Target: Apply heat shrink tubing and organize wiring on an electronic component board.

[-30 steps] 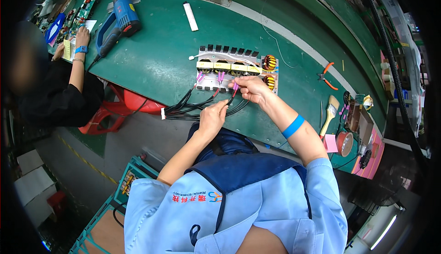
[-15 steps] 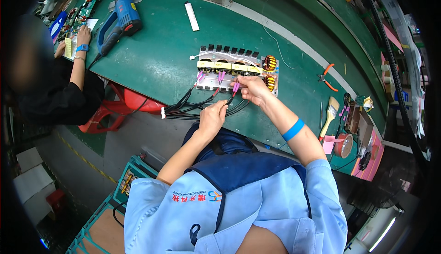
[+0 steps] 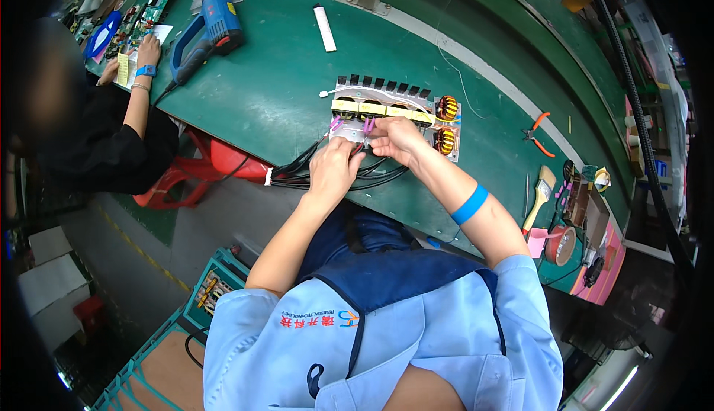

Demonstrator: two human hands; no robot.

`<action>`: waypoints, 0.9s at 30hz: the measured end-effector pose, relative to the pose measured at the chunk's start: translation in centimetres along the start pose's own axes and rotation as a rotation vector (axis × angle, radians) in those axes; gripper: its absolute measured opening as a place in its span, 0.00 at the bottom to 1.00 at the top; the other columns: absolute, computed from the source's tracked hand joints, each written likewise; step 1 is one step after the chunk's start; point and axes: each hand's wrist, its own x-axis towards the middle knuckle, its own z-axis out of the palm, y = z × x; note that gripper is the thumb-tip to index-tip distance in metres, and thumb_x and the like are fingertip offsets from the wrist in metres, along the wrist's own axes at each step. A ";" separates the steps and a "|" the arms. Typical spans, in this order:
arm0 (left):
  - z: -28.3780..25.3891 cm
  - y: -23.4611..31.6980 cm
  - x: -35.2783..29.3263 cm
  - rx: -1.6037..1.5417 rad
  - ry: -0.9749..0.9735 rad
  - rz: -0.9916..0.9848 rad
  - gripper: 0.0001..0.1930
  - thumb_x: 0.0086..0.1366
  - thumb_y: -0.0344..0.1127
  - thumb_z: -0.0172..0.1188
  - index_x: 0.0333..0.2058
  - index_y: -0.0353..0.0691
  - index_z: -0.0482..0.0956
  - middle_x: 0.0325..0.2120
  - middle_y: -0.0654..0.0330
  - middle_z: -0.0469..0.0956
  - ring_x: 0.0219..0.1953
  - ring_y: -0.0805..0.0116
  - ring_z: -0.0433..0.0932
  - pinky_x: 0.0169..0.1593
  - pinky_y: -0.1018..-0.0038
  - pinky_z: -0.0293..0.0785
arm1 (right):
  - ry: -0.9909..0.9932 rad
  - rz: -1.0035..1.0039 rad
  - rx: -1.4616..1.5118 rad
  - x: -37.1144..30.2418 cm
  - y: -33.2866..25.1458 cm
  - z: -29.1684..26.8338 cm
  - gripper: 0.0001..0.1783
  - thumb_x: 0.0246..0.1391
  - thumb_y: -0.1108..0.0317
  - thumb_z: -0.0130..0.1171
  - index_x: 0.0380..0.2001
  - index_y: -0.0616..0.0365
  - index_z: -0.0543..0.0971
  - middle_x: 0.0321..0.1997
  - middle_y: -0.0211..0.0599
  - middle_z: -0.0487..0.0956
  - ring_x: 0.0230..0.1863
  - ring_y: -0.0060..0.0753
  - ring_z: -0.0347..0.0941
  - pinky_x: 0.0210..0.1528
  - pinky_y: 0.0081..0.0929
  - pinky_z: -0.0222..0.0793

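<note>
A long circuit board (image 3: pixel 349 133) lies on the green bench, with a row of yellow-topped transformers (image 3: pixel 372 108), black upright parts along its far edge and two copper-wound ring coils (image 3: pixel 447 108) at the right end. Over its near edge, my left hand (image 3: pixel 332 171) is closed around thin red and black wires, which its fingers partly cover. My right hand (image 3: pixel 400 140) bends over the board, fingertips pinched at a purple sleeve (image 3: pixel 369 124) beside the transformers. Another pair of purple sleeves (image 3: pixel 336 123) shows farther left. Black cables (image 3: pixel 297 174) run left to a white connector (image 3: pixel 268 177).
A blue heat gun (image 3: pixel 216 20) rests at the back left, beside a co-worker's hand (image 3: pixel 149 50) at other boards. A white strip (image 3: pixel 324 29) lies behind the board. On the right are orange-handled cutters (image 3: pixel 537 134), a brush (image 3: pixel 541 195) and a tape roll (image 3: pixel 561 245).
Both hands have moved left along the board, from the right-hand purple sleeves to the middle pair. The whole view has shifted slightly, and the board appears a little farther right.
</note>
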 end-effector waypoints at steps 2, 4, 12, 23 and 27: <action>0.1 0.3 -0.1 -0.014 -0.102 -0.115 0.07 0.46 0.34 0.53 0.20 0.37 0.73 0.18 0.55 0.70 0.23 0.57 0.70 0.26 0.67 0.65 | -0.032 0.061 0.140 0.9 0.4 0.1 0.10 0.49 0.69 0.37 0.27 0.65 0.65 0.24 0.40 0.69 0.19 0.27 0.67 0.18 0.21 0.68; 0.9 0.2 -0.7 -0.023 -0.111 -0.163 0.07 0.47 0.35 0.53 0.21 0.37 0.73 0.18 0.55 0.70 0.22 0.57 0.70 0.26 0.68 0.65 | -0.035 0.077 0.160 1.4 0.6 0.1 0.10 0.50 0.69 0.36 0.27 0.64 0.65 0.24 0.40 0.70 0.18 0.25 0.67 0.17 0.19 0.67; 1.8 -0.2 -1.7 -0.374 -0.316 -0.599 0.11 0.50 0.40 0.50 0.20 0.38 0.75 0.13 0.62 0.73 0.14 0.78 0.67 0.20 0.79 0.61 | -0.066 0.126 0.211 1.7 1.2 0.0 0.09 0.50 0.66 0.39 0.29 0.61 0.65 0.27 0.42 0.73 0.09 0.10 0.55 0.09 0.08 0.57; 2.7 -1.8 -2.0 -0.650 -0.416 -0.668 0.11 0.52 0.36 0.50 0.22 0.35 0.75 0.13 0.64 0.72 0.16 0.82 0.66 0.22 0.84 0.61 | -0.145 0.106 -0.019 0.5 1.6 -0.5 0.08 0.48 0.67 0.43 0.28 0.60 0.69 0.27 0.34 0.73 0.09 0.09 0.50 0.09 0.06 0.50; 2.5 -1.5 -1.9 -0.663 -0.463 -0.696 0.11 0.52 0.36 0.49 0.23 0.34 0.74 0.15 0.63 0.73 0.18 0.81 0.68 0.25 0.84 0.63 | -0.163 0.158 -0.161 0.6 1.5 -0.9 0.10 0.49 0.65 0.42 0.27 0.59 0.70 0.28 0.33 0.74 0.09 0.09 0.50 0.09 0.07 0.51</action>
